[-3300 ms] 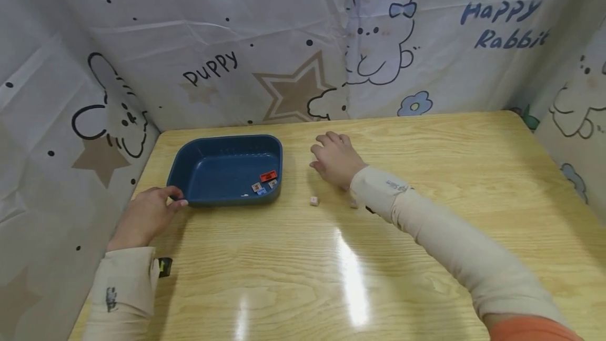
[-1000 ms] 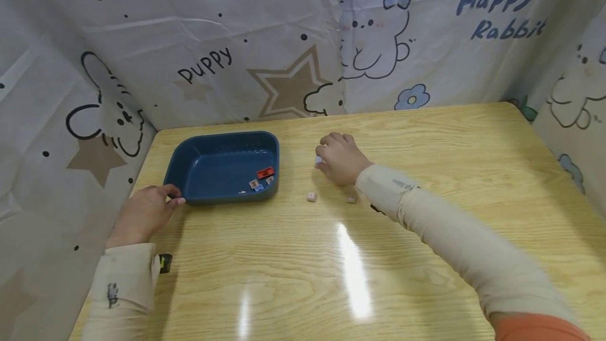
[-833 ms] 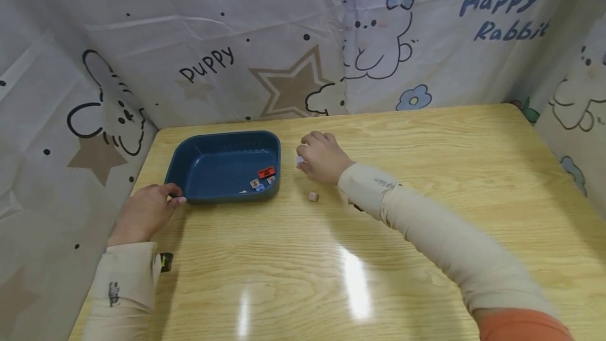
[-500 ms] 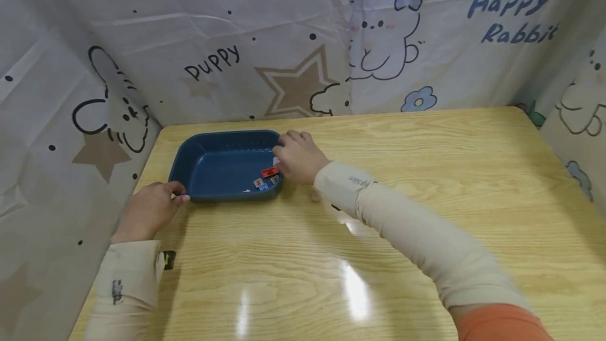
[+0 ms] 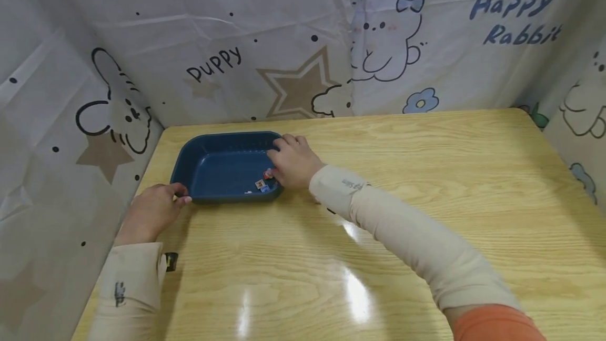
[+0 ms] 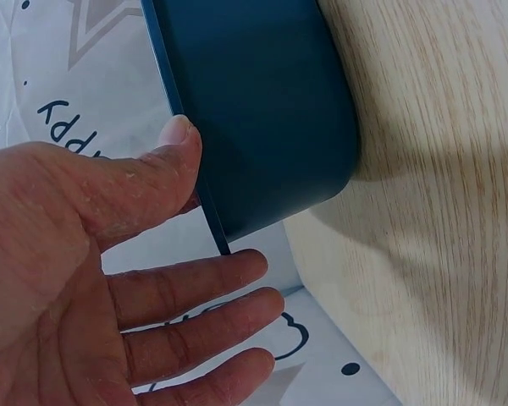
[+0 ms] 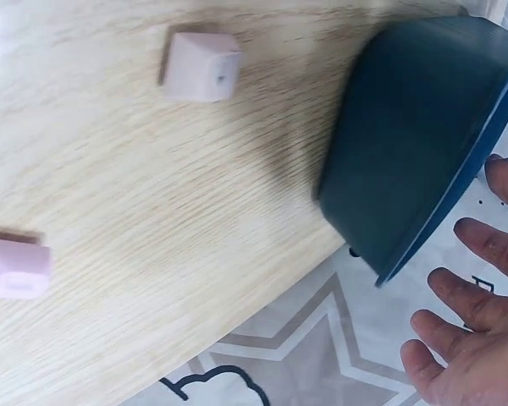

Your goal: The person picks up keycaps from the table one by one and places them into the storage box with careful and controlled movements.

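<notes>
At the near left corner of the blue plastic basin (image 5: 222, 198), my left hand (image 5: 152, 210) pinches the rim between thumb and index finger; its other fingers extend below the corner in the left wrist view. My right hand (image 5: 295, 163) reaches over the basin's right rim, fingers spread apart and nothing visible between them in the right wrist view. Inside the basin, below those fingers, lie a red keycap (image 5: 266, 174), partly covered, a beige keycap (image 5: 260, 184) and a blue one (image 5: 265, 189). Two pale pink keycaps, one nearer the basin (image 7: 201, 68) and one farther off (image 7: 15, 269), sit on the table.
The wood-grain table (image 5: 402, 172) extends to the right and toward me. Behind it and along both sides hangs a white cloth (image 5: 284, 30) printed with cartoon animals. My right sleeve (image 5: 402, 230) hides part of the tabletop near the loose keycaps.
My right hand has moved left from the middle of the table to the basin's right rim, carrying a whitish keycap that no longer shows in its fingers. My left hand keeps its hold.
</notes>
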Demonstrator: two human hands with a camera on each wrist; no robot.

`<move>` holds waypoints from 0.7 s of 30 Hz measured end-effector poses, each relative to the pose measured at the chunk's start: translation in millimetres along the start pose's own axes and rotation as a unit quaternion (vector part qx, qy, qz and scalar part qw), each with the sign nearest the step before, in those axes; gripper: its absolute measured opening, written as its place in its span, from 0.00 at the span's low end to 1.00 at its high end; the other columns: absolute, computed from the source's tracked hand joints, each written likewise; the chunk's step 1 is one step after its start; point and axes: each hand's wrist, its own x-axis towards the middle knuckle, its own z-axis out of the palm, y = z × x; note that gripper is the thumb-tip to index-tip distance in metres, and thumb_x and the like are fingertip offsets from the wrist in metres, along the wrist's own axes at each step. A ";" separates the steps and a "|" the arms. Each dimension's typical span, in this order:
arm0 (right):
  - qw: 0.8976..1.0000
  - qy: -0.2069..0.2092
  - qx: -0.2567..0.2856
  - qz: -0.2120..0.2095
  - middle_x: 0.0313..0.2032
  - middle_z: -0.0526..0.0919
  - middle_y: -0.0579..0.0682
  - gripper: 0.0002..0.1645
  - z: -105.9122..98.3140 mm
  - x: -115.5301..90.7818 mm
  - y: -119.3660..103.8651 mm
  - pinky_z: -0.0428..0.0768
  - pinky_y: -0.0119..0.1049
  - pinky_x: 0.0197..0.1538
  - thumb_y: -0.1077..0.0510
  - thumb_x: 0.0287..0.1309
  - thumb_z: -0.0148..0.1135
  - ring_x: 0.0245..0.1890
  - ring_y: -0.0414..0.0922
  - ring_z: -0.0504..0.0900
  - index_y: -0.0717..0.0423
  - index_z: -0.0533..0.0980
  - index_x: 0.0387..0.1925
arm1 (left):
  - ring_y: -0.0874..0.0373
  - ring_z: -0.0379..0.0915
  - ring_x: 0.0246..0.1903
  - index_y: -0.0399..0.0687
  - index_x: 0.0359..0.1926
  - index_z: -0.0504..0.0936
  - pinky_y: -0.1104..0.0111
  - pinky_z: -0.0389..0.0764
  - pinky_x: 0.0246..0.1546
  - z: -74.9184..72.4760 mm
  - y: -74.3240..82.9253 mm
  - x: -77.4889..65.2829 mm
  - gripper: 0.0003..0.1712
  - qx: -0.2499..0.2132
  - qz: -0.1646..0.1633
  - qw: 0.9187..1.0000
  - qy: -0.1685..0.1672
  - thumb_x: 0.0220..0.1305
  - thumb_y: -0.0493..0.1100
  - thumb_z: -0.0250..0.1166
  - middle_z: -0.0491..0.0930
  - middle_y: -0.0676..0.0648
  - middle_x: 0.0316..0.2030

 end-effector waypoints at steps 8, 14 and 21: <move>0.999 0.001 0.015 0.032 0.65 0.70 0.54 0.23 3.8 -8.4 15.1 0.64 0.52 0.69 0.44 0.65 0.54 0.68 0.53 0.65 0.49 0.75 0.56 | 0.37 0.79 0.38 0.41 0.43 0.81 0.47 0.77 0.35 0.4 -0.1 -0.8 0.13 -0.006 0.002 1.000 0.003 0.67 0.46 0.58 0.83 0.32 0.41; 0.998 0.013 0.025 0.047 0.64 0.71 0.55 0.22 8.3 -20.5 32.1 0.66 0.53 0.68 0.45 0.64 0.56 0.67 0.54 0.66 0.51 0.76 0.55 | 0.35 0.79 0.40 0.41 0.44 0.81 0.46 0.77 0.37 -1.1 2.0 0.0 0.14 -0.004 0.002 1.000 -0.005 0.68 0.47 0.58 0.83 0.32 0.42; 0.997 -0.013 0.027 0.078 0.64 0.71 0.55 0.24 18.7 -35.4 54.9 0.64 0.55 0.69 0.44 0.66 0.54 0.68 0.55 0.65 0.53 0.74 0.56 | 0.35 0.78 0.42 0.42 0.45 0.80 0.46 0.76 0.38 -0.2 1.2 0.9 0.15 -0.005 -0.011 1.000 -0.018 0.68 0.48 0.58 0.82 0.31 0.44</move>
